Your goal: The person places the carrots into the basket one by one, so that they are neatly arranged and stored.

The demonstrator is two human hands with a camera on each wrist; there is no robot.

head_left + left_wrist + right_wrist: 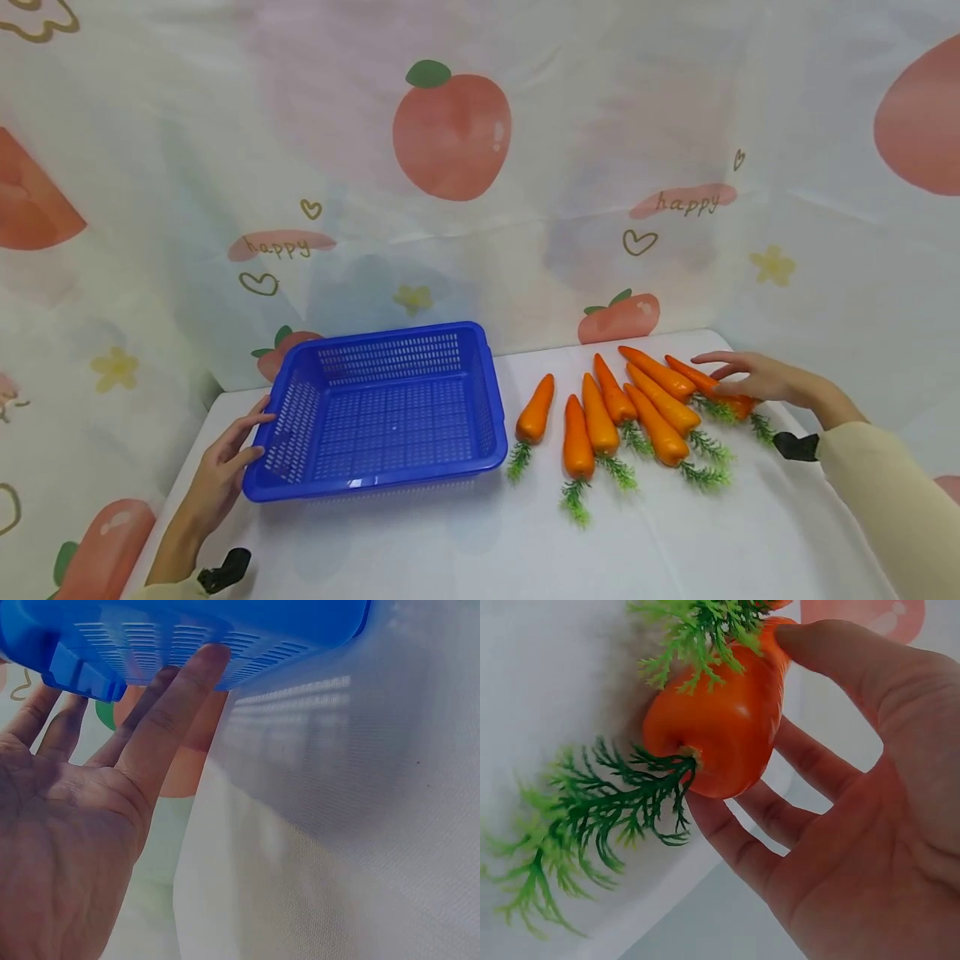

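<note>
Nearest, the left hand point(213, 479) has its fingers loosely spread and fairly straight, touching the left end of a blue slotted plastic basket point(390, 475), which extends right of those fingertips on the white-covered table point(420, 550). Well to the right of those fingers, just past the basket, lies a lone carrot point(536, 412) with leafy green top. Farther right, a cluster of six carrots point(656, 427) fans out to the left of the right hand's fingers. The right hand point(776, 383) spreads thumb and fingers about the rightmost carrot point(712, 724); whether they press on it I cannot tell. Its feathery greens point(577, 802) trail outside the grasp. Beyond all fingertips hangs a fruit-printed cloth backdrop point(525, 275) lettered "happy".
</note>
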